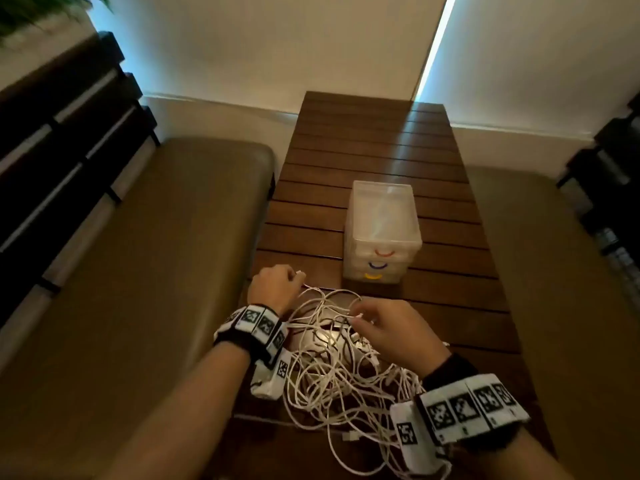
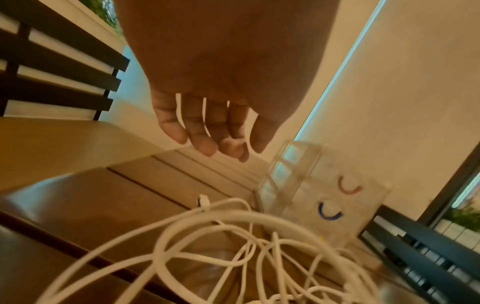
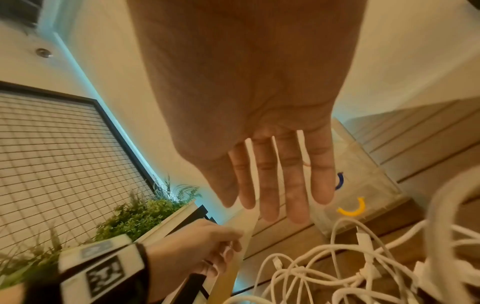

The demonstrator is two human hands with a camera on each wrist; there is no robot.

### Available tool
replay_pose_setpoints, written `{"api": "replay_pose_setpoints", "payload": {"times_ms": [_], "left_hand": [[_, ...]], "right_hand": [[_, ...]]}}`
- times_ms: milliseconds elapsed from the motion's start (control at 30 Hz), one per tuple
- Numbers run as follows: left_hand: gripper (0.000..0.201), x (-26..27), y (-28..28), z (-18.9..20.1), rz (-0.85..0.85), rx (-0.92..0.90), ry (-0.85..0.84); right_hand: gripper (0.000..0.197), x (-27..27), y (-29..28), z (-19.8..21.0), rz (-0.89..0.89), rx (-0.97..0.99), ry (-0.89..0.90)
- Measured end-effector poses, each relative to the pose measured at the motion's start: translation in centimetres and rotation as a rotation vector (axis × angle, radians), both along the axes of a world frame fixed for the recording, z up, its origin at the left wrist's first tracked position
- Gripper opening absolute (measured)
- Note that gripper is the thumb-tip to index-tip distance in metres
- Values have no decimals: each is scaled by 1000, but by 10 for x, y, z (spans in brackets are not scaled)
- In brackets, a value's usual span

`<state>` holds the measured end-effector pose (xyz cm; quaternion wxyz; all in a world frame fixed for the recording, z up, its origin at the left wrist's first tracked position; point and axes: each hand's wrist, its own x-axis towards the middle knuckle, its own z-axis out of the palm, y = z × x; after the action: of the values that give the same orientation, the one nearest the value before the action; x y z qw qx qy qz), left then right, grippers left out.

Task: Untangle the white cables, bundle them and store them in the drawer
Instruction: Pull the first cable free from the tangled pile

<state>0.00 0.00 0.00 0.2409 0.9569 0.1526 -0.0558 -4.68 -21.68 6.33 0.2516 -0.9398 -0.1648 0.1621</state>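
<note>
The white cables (image 1: 332,368) lay tangled at the lower centre of the slatted surface (image 1: 374,140), below the closed drawer unit (image 1: 382,233). A cable end was pinched by the left hand (image 1: 275,287); the right hand (image 1: 388,329) pinched another strand.

A tangle of cables (image 1: 332,368) lies on the near end of the slatted bench (image 1: 374,140), with a small set of stacked drawers (image 1: 381,233) standing on the bench just behind it and a little to the right. The left hand (image 1: 273,285) is at the tangle's far left edge and the right hand (image 1: 391,330) over its middle, each touching a strand. A cushioned seat (image 1: 138,254) runs along the bench's left side with a slatted backrest (image 1: 62,133) further left, and another seat (image 1: 561,271) lies on the right.
</note>
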Motion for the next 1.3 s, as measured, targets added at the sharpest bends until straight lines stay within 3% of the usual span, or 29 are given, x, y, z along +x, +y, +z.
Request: {"api": "replay_pose_setpoints", "payload": {"times_ms": [100,233,333,467,667,800,933,1000,1133,1233,1300], "left_hand": [[38,31,-10,-18,-4,146,170],[54,49,-21,-38,12,180,324],[50,54,-25,-47,35,153,355],[25,61,-26,-45,46,70,362],[45,60,-23,-46,24,45,388],[25,66,-32,-48,-9,73,392],[31,61,-34,-43,30,-71,394],[28,51,-35,-30,44,-192,287],[19,21,-33,27,-143,-498,-98],[16,-12,-31,80,-294,-823,-195],[12,-32,-35,113,-333,-1002,-236]], "right_hand": [[19,20,1,-15,-16,-8,83],[18,28,-4,-32,-24,-1,127],[17,27,-9,-37,-29,25,141],[17,22,-10,-38,-38,24,155],[14,11,-12,-39,-38,27,98],[16,9,-18,-49,-41,14,109],[17,11,-18,-45,-24,16,137],[17,8,-17,-40,-18,54,131],[26,-1,-12,-27,-105,162,25],[46,-7,-1,-10,-250,365,-67],[51,-14,10,4,-244,531,-36]]}}
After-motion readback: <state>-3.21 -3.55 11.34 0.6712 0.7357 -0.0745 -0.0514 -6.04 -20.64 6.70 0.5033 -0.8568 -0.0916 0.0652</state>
